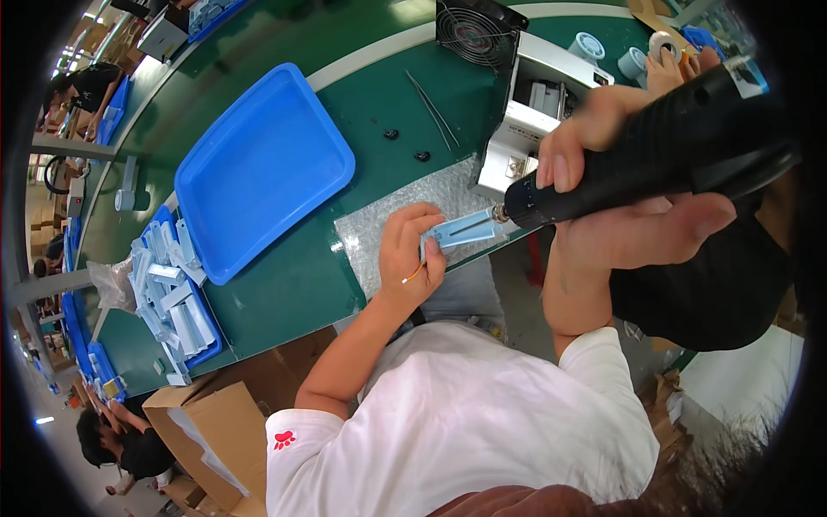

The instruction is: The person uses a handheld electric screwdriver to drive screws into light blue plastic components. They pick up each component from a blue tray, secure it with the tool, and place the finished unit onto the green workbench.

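Observation:
My left hand point(412, 252) is closed around one end of a light blue plastic housing point(465, 231), holding it over bubble wrap point(370, 226) at the table's front edge. A short yellowish wire point(414, 273) sticks out below those fingers. In my right hand point(594, 138) is a black electric screwdriver point(637, 155), lying slanted with its tip toward the left. The metal bit point(498, 213) meets the right end of the housing. Whether a screw sits under the bit is too small to tell.
An empty blue tray point(338, 164) lies left of the bubble wrap. Farther left, another blue tray point(207, 351) is heaped with light blue housings point(168, 284). Tweezers point(432, 110), a white-cased machine point(544, 108) and a black fan point(478, 34) stand behind. Another person's hand point(663, 73) is at far right.

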`<state>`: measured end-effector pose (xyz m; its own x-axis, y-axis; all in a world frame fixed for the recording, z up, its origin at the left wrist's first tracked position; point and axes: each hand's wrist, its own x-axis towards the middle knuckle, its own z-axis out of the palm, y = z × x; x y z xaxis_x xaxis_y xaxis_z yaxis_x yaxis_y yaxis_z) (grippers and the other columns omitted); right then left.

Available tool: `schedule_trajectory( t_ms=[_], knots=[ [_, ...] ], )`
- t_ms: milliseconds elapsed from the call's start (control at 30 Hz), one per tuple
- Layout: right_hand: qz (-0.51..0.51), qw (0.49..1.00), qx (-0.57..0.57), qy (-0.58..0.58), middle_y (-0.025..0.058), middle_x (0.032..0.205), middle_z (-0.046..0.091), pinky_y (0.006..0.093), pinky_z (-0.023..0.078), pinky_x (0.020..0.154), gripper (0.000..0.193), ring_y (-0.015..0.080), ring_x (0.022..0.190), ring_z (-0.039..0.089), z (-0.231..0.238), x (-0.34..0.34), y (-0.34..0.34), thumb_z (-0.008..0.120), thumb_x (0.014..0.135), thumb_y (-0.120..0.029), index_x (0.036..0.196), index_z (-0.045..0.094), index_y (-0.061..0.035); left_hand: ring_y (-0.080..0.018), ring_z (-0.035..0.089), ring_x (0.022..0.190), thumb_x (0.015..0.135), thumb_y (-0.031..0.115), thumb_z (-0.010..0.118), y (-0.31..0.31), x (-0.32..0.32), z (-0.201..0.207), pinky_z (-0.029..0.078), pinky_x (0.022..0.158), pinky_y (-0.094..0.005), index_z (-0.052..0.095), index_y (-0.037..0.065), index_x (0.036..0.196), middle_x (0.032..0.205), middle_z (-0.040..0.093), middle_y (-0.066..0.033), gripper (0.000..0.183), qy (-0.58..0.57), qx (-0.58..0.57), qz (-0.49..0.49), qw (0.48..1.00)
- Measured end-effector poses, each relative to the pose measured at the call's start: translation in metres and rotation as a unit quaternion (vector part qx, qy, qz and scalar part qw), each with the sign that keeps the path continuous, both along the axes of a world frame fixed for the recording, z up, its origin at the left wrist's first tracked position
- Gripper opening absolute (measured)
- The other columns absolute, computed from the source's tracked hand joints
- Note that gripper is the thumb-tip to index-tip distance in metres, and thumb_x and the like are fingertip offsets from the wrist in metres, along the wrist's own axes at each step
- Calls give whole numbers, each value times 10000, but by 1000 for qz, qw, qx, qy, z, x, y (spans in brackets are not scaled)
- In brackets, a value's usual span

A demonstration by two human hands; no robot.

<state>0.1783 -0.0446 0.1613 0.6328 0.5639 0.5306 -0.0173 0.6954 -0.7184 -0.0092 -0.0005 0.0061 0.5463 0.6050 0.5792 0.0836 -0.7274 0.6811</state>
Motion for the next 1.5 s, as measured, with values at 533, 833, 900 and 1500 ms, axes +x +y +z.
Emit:
schedule_trajectory(
  t_ms=[533,833,900,1500],
  knots=[
    [-70,984,-155,44,97,838,590,327,532,513,1038,209,589,633,12,-21,-16,556,662,-924,983,525,63,-369,618,984,917,95,497,-5,0,-6,498,882,-438,616,-33,1043,1088,638,-217,215,13,-15,8,1000],
    [75,974,174,124,168,1265,606,284,531,783,858,149,905,652,-26,-13,-8,726,835,22,1540,235,29,-354,611,966,957,113,454,-10,6,-3,484,880,-421,584,-40,1040,1060,623,-234,217,27,10,8,1000],
    [40,979,182,81,152,1253,620,280,513,831,856,141,965,642,-31,-17,2,746,831,-4,1534,257,20,-353,606,967,956,107,451,-10,6,-2,479,883,-421,577,-47,1043,1073,618,-231,217,25,10,9,1000],
    [3,985,173,6,44,871,660,189,462,540,570,55,635,599,52,62,46,774,894,-149,1329,440,6,-359,643,944,853,13,556,15,7,45,507,854,-399,640,-33,1020,1040,652,-216,192,38,70,61,995]
  ],
)
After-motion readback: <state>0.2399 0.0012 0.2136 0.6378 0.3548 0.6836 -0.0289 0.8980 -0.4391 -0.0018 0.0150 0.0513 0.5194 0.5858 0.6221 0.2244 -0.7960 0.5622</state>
